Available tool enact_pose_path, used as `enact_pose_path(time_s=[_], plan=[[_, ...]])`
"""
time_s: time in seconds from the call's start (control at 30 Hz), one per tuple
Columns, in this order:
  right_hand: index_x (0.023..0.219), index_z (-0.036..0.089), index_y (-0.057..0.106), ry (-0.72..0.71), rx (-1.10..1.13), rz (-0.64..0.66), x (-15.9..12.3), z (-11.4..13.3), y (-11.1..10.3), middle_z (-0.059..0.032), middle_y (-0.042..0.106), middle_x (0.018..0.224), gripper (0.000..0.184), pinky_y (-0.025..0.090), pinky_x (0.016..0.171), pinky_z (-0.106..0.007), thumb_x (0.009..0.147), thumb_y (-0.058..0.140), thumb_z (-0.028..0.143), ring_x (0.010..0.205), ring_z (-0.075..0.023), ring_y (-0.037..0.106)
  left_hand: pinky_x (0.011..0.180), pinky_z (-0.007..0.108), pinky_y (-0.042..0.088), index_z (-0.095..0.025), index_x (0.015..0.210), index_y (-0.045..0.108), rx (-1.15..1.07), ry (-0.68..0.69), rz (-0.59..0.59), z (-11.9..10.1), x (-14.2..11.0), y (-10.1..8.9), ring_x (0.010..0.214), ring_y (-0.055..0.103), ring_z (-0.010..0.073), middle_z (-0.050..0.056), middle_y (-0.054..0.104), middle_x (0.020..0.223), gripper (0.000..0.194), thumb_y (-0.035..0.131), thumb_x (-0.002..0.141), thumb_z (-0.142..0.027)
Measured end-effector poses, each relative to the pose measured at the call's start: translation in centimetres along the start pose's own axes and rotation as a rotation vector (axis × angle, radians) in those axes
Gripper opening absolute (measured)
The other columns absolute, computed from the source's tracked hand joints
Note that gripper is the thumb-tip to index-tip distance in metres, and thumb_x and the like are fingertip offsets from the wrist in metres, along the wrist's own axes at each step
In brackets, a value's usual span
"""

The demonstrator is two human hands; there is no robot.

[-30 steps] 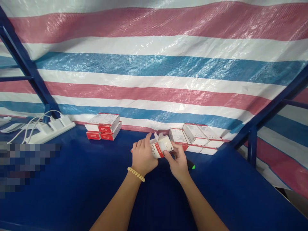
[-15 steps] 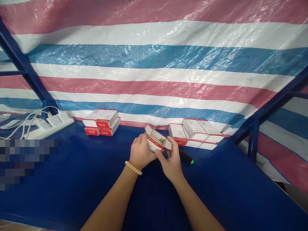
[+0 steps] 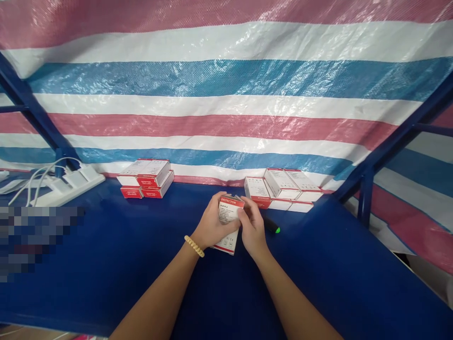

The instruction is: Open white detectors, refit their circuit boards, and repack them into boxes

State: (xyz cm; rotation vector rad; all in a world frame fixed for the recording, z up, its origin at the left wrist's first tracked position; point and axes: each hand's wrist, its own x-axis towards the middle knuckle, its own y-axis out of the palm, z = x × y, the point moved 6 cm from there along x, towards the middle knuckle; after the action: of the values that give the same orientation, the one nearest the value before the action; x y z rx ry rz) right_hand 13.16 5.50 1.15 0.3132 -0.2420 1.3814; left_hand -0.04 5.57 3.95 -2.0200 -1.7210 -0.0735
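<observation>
A small white and red cardboard box (image 3: 229,215) printed "DETECTOR" is held over the middle of the blue table, its printed broad face toward me. My left hand (image 3: 214,222) grips it from the left, thumb across its face; a beaded band circles that wrist. At the box's upper right, my right hand (image 3: 253,224) has its bent fingers at the top edge and its thumb on the front. Whether the top flaps are folded in is hidden by my fingers. Just right of this hand lies a black tool handle with a green end (image 3: 272,225), partly covered.
Stacked white and red boxes (image 3: 154,181) stand at the back left, with more boxes (image 3: 283,184) at the back right. A white power strip (image 3: 71,186) with plugs and cables sits at far left. Striped sheeting (image 3: 226,127) hangs behind the blue table (image 3: 141,264).
The box has been tilted so its broad printed face shows instead of its open top. My left thumb now lies across that face, and my right fingers have moved to the top edge.
</observation>
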Motion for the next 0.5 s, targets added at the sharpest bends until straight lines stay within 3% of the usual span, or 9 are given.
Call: enact_pose_path(time_s=[0.13, 0.23, 0.5], plan=[[0.111, 0.024, 0.06, 0.091, 0.137, 0.043, 0.4, -0.4, -0.2, -0.0057, 0.068, 0.105, 0.038, 0.053, 0.081, -0.039, 0.079, 0.063, 0.045, 0.092, -0.0227, 0.064, 0.08, 0.034, 0.052, -0.022, 0.124, 0.042, -0.256, -0.062, 0.011, 1.4, 0.3, 0.3, 0.094, 0.062, 0.0207, 0.006, 0.063, 0.108, 0.056, 0.068, 0.076, -0.033], [0.105, 0.024, 0.063, 0.101, 0.254, 0.033, 0.4, -0.1, -0.3, -0.0042, 0.069, 0.106, 0.038, 0.051, 0.085, -0.04, 0.072, 0.072, 0.041, 0.097, -0.0231, 0.064, 0.077, 0.032, 0.052, -0.021, 0.12, 0.047, -0.382, -0.06, -0.002, 2.0, 0.5, 0.4, 0.092, 0.062, 0.0199, 0.006, 0.064, 0.108, 0.053, 0.071, 0.074, -0.034], [0.092, 0.022, 0.065, 0.07, 0.258, -0.012, 0.4, 0.2, -1.5, -0.0017, 0.07, 0.083, 0.032, 0.051, 0.072, -0.034, 0.068, 0.075, 0.041, 0.078, -0.019, 0.064, 0.074, 0.032, 0.053, -0.022, 0.124, 0.047, -0.3, 0.003, 0.028, 1.7, 0.1, 1.4, 0.09, 0.064, 0.0207, 0.007, 0.066, 0.105, 0.053, 0.066, 0.079, -0.042]])
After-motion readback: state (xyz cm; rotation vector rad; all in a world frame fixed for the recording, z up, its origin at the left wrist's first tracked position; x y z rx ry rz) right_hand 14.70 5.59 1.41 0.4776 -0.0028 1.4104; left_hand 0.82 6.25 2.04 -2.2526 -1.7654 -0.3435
